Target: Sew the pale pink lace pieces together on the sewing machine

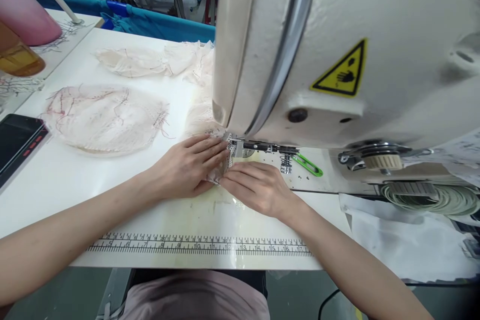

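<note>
A sheer, pale lace fabric (pixel 216 174) lies under the needle end of a white sewing machine (pixel 234 50). My left hand (pixel 191 165) rests on its left side, fingers together and curved over the lace, thumb partly tucked beneath. At the near edge, my right hand (pixel 258 185) pinches the lace between closed fingers, the fingertips partly hidden. Just beyond both hands is the metal presser foot area (pixel 238 146). More of the sheer fabric (pixel 202 105) stretches away behind the left hand, running partly behind the machine head.
Sheer cup-shaped pieces with loose threads (pixel 108 115) lie at left, near a black phone-like device (pixel 18 142). A pink thread cone (pixel 26 5) stands behind. A green clip-like tool (pixel 308 165) lies right of the foot. A printed ruler (pixel 202 246) runs along the front edge.
</note>
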`<state>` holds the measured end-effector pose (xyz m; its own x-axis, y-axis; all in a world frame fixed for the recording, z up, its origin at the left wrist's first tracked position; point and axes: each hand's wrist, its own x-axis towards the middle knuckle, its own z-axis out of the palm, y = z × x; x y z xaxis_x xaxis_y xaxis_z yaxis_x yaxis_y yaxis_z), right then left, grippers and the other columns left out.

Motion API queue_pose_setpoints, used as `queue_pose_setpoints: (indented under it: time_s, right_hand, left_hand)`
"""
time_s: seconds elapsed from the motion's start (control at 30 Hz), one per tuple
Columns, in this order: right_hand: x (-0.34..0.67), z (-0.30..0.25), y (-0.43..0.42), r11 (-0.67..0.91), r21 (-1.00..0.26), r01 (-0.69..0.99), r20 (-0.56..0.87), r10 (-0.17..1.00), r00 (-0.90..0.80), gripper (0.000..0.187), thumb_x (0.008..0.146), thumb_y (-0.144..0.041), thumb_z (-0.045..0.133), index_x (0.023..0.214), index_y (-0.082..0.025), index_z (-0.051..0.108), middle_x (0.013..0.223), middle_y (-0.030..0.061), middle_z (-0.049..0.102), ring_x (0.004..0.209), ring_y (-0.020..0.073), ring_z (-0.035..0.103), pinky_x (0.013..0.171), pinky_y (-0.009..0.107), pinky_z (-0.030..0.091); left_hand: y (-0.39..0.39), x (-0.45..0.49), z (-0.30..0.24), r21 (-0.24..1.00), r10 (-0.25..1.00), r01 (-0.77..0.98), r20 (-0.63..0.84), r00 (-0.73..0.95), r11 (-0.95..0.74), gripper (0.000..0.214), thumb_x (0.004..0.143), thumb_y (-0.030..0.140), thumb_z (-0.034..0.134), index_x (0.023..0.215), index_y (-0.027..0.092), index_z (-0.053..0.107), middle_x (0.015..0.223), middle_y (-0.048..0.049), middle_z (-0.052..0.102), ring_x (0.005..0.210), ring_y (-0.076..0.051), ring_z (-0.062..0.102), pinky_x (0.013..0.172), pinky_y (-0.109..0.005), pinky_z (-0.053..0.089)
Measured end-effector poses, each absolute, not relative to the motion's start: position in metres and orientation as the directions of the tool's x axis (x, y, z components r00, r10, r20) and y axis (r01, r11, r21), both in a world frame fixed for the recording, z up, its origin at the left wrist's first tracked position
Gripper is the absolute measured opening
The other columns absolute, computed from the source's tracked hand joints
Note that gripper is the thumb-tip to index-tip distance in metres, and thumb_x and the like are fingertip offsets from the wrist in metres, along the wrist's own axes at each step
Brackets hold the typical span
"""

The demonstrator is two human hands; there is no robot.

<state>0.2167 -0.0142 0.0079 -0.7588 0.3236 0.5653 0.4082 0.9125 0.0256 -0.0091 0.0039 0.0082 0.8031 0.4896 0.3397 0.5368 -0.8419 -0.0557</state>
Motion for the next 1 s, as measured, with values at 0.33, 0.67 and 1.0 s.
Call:
queue_pose_setpoints:
  time_s: [0.33,0.67,1.0]
  right_hand:
    - [0.222,0.005,-0.013,0.879,0.058,0.473,0.541,0.371,-0.755,0.016,0.09,-0.008,0.056,0.093,-0.019,0.067,0.087,-0.0011,0.073,0.09,0.0125,0.066,0.077,0.025,0.055]
    - [0.231,-0.001,-0.013,0.834,-0.048,0.55,0.471,0.504,-0.724,0.019,0.092,-0.012,0.054,0.099,-0.024,0.067,0.093,0.0,0.071,0.093,0.0133,0.064,0.08,0.027,0.053]
    - [0.232,0.013,-0.008,0.781,0.105,0.616,0.518,0.486,-0.704,0.015,0.089,-0.009,0.058,0.091,-0.021,0.066,0.085,-0.0038,0.07,0.073,0.0095,0.059,0.063,0.024,0.048]
  left_hand:
    - [0.003,-0.006,0.007,-0.092,0.501,0.558,0.338,0.796,-0.824,0.049,0.088,0.032,0.049,0.128,0.005,0.06,0.129,-0.0173,0.064,0.122,-0.03,0.06,0.104,-0.042,0.047]
    - [0.003,-0.004,0.007,-0.043,0.52,0.568,0.349,0.779,-0.822,0.048,0.086,0.031,0.052,0.127,0.008,0.061,0.123,-0.0168,0.067,0.123,-0.032,0.058,0.102,-0.046,0.048]
    - [0.004,-0.002,0.008,-0.09,0.524,0.572,0.306,0.795,-0.815,0.05,0.087,0.033,0.052,0.13,0.01,0.059,0.128,-0.0163,0.064,0.122,-0.032,0.059,0.101,-0.045,0.049]
